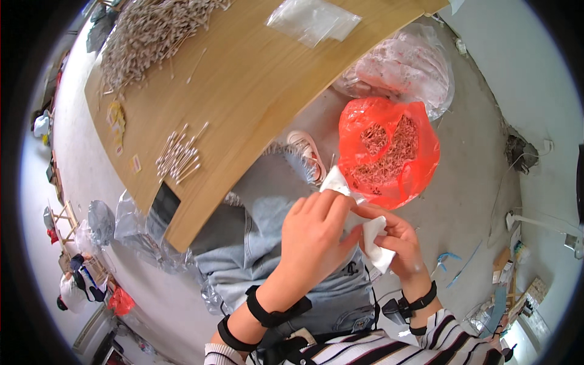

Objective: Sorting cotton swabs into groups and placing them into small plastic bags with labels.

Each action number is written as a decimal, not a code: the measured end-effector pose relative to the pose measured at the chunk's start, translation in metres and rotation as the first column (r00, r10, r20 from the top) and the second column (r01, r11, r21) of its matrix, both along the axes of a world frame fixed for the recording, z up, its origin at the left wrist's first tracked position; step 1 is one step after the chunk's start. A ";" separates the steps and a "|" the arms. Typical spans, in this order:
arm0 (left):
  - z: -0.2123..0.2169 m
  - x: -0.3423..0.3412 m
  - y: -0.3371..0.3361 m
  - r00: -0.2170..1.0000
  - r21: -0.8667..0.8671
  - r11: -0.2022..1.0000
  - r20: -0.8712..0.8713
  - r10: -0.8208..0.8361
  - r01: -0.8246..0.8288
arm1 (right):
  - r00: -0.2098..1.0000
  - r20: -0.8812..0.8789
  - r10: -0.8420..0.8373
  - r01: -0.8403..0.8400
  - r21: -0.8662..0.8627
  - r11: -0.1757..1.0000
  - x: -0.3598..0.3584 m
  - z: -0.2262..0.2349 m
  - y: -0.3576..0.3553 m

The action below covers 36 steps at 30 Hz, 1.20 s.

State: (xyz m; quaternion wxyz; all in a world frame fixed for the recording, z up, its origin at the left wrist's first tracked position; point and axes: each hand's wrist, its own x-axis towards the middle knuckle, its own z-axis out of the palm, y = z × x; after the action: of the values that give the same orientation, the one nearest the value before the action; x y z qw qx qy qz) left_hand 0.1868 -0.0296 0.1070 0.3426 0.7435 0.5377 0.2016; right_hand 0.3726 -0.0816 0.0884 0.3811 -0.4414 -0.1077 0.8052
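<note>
Over my lap, both hands hold a crumpled white tissue (378, 250). My left hand (315, 230) is closed with its fingers bent around one part, and a white corner sticks out beyond its fingertips. My right hand (399, 242) pinches the other part between thumb and fingers. Whether this is one tissue or two is hidden by the fingers. Just past my hands an open red plastic bag (429, 161) on the floor holds many thin reddish sticks (389, 155). On the wooden table (243, 97) to the left lies a small pile of cotton swabs (178, 155).
A large heap of cotton swabs (149, 39) covers the table's far left. Clear plastic bags (313, 21) lie at its far edge, small yellow packets (115, 121) at its left. A clear sack (404, 67) stands behind the red bag. Another person (79, 283) is at far left.
</note>
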 end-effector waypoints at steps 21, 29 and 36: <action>0.011 -0.093 -0.070 0.665 -0.801 0.576 0.341 0.665 -0.165 | 0.714 0.685 -0.143 -0.342 0.520 0.783 -0.079 0.019 -0.019; 0.017 -0.090 -0.074 0.661 -0.788 0.590 0.350 0.664 -0.176 | 0.475 0.793 -0.381 -0.658 0.608 0.444 -0.076 0.030 -0.021; 0.015 -0.087 -0.077 0.610 -0.781 0.614 0.430 0.666 -0.120 | 0.603 0.772 -0.201 -0.609 0.608 0.510 -0.088 0.037 -0.029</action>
State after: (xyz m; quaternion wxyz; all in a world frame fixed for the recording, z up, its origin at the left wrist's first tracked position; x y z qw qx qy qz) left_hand 0.0999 -0.1063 0.1216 0.7051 0.2784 0.5655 0.3247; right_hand 0.2845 -0.1106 0.1259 0.3451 -0.4804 -0.6866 0.4227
